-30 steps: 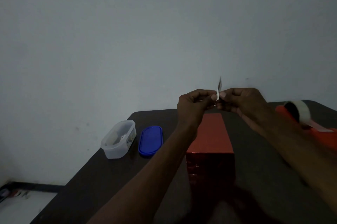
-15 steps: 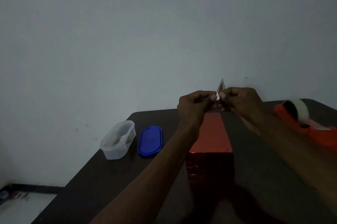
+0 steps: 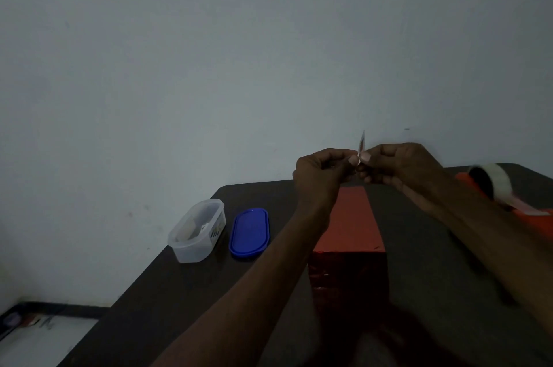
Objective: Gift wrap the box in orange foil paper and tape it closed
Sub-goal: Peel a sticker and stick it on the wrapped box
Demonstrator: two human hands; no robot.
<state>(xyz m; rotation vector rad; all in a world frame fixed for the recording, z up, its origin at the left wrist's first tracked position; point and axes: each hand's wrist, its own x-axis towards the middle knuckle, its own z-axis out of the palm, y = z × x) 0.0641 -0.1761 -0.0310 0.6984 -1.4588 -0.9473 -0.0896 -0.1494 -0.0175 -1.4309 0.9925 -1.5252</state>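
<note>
The box [image 3: 353,223], wrapped in shiny orange foil paper, stands on the dark table [image 3: 167,292] in front of me. Above its far end, my left hand [image 3: 320,175] and my right hand [image 3: 398,169] meet with curled fingers. Between their fingertips they pinch a small piece of tape [image 3: 361,145] that sticks up. A roll of clear tape [image 3: 490,181] in an orange dispenser lies at the right on more orange foil [image 3: 538,223].
A clear plastic container [image 3: 197,232] with small items inside sits at the table's left, its blue lid [image 3: 249,231] lying flat beside it. The table's left edge drops to the floor [image 3: 39,336]. A plain wall stands behind.
Both hands stay together above the box; the piece of tape between the fingertips shifts slightly. The view has drifted a little.
</note>
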